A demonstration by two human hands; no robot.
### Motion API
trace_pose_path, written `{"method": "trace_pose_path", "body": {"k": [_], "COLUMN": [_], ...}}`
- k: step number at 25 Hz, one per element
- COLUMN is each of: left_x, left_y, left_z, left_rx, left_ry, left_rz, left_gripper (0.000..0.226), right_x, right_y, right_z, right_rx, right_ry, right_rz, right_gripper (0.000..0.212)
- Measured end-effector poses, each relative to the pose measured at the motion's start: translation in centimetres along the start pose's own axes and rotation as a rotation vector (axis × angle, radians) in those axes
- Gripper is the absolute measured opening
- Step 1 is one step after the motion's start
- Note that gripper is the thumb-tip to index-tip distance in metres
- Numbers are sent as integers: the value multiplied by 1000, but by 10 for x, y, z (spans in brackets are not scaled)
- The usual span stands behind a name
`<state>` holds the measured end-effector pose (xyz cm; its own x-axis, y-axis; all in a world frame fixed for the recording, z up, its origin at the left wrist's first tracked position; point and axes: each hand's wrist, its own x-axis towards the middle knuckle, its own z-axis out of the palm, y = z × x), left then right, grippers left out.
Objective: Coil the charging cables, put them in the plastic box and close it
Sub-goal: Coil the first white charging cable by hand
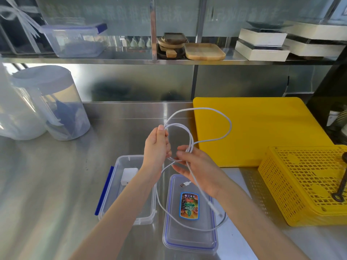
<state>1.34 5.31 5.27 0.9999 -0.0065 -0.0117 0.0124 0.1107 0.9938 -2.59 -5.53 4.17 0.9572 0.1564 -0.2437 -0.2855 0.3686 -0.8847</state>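
My left hand (156, 145) pinches the loops of a white charging cable (221, 117) above the steel counter. My right hand (199, 166) holds the same cable just below, fingers closed round the strands. One wide loop arcs out over the yellow board. The loose tail hangs down onto the box lid (189, 239), where a USB plug (185, 184) and another connector (220, 214) lie. The clear plastic box (110, 196) stands open to the left of the lid, with a white charger block (128, 175) inside it.
A yellow cutting board (262, 128) lies at the right, and a yellow perforated basket (300, 184) in front of it carries a dark metal tool (341, 182). Clear jugs (56, 102) stand at the left. A shelf behind holds containers and wooden trays.
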Motion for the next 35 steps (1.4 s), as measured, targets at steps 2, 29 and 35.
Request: {"method": "trace_pose_path", "body": {"k": [2,29,35], "left_x": [1,69,66], "left_y": [-2,42,34], "left_z": [2,-58,-57], "left_rx": [-5,-473,-523], "left_ry": [17,69,-20], "left_rz": [8,-55,-81], "left_gripper": [36,36,27], "right_x": [2,5,6], "right_y": [6,52,41], "right_z": [0,-73,-61], "right_rx": [-64,-1203,-1178], "right_ry": [76,56,12], "right_rz": [-52,121,105], "right_gripper": [12,36,40]}}
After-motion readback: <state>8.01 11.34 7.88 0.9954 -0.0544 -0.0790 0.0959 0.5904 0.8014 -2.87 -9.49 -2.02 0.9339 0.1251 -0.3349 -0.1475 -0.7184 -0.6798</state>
